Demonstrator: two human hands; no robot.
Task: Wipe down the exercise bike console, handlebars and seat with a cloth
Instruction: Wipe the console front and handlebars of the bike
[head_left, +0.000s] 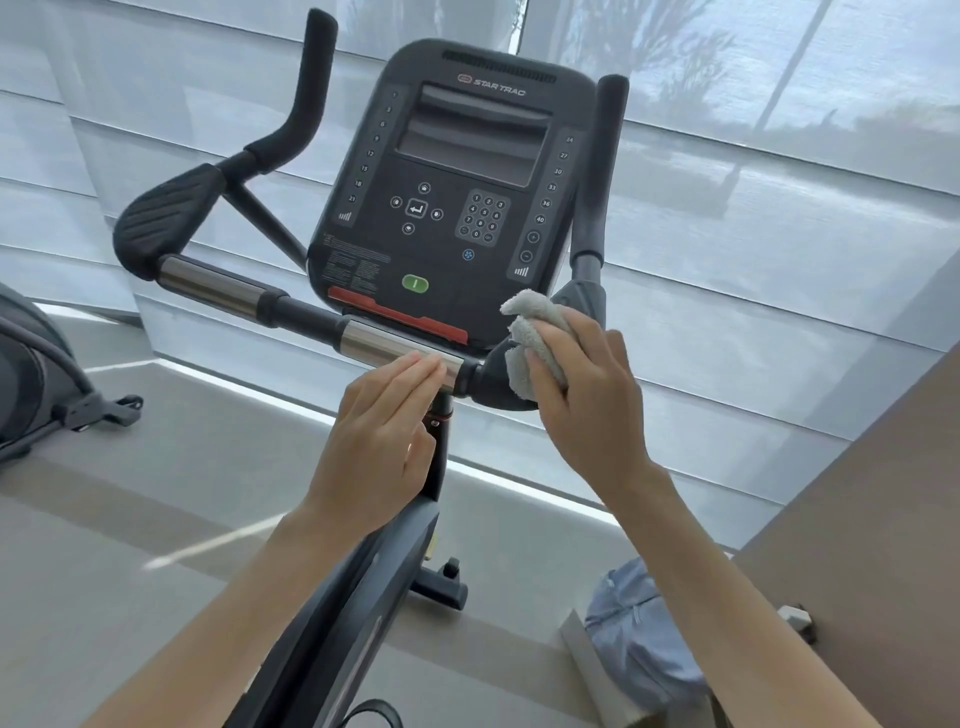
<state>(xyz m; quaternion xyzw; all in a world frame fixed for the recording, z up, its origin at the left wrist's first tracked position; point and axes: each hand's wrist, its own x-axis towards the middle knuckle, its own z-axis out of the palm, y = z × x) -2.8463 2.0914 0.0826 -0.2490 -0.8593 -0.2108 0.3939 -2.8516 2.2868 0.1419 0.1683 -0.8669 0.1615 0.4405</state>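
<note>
The black console (457, 197) of the exercise bike fills the upper middle, its screen dark. The handlebar (291, 312) runs across below it, with steel sections and black grips rising at left and right. My right hand (582, 395) grips a bunched grey cloth (535, 332) and presses it on the black right-hand elbow of the handlebar. My left hand (384, 431) lies with straight fingers on the steel section just left of that elbow. The seat is out of view.
The bike's frame post (363, 571) drops between my forearms to the grey floor. Another machine's base (47, 384) stands at the left edge. A light blue bag (639, 634) lies at lower right beside a brown panel (857, 519). Sheer blinds cover the windows behind.
</note>
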